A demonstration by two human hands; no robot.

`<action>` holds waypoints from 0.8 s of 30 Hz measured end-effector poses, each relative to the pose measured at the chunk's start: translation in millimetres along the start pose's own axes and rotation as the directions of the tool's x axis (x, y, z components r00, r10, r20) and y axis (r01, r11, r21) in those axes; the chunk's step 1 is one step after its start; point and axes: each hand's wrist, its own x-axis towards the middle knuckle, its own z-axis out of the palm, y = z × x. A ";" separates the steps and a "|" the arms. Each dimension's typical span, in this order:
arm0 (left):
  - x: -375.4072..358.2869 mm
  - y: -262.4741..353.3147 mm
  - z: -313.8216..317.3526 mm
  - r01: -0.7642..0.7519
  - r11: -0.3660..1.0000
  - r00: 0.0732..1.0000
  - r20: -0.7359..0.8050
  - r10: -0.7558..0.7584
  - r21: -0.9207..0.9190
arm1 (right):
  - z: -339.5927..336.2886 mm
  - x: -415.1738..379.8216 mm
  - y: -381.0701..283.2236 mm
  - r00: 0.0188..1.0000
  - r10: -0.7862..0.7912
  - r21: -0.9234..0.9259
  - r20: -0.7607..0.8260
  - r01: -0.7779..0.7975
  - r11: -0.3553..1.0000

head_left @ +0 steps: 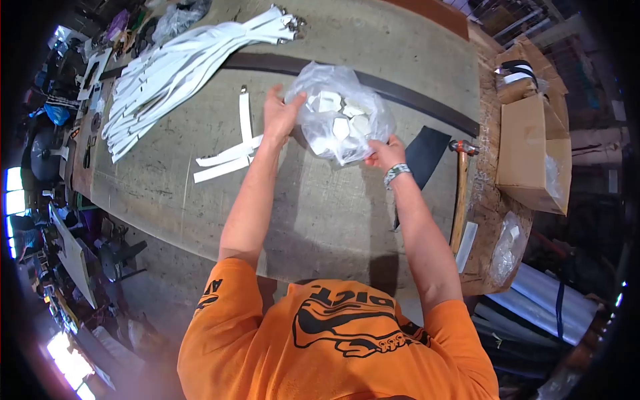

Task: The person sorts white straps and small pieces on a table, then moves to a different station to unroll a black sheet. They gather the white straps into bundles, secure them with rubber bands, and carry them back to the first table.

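Over the table (320,220) I hold a clear plastic bag (347,110) between both hands. Several small white pieces (341,127) show through its film; their exact kind I cannot make out. My left hand (280,117) grips the bag's left side, thumb against the film. At the lower right edge my right hand (385,152) pinches the plastic, with a patterned band on that wrist. Left of my left forearm lie a few loose white straps (227,160), one with a metal end.
A large bundle of white straps (180,73) lies at the back left. Behind the bag runs a long dark strip (413,100). To the right are a black sheet (427,157), a hammer (461,180), a cardboard box (530,143) and a crumpled plastic bag (508,247).
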 end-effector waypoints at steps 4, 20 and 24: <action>-51.9 -2.3 -20.0 -0.381 0.805 0.827 -0.222 0.517 0.455 | 3.7 -40.7 -34.1 0.910 -0.344 -0.353 -0.231 0.251 0.901; -82.5 -49.8 7.9 -0.317 0.790 0.947 0.139 0.288 0.524 | 78.9 -42.2 -35.8 0.806 -0.584 -0.763 0.100 0.438 0.475; -80.8 -51.8 6.1 -0.329 0.788 0.944 0.157 0.290 0.520 | 71.1 -35.3 -32.4 0.902 -0.427 -0.542 0.064 0.390 0.744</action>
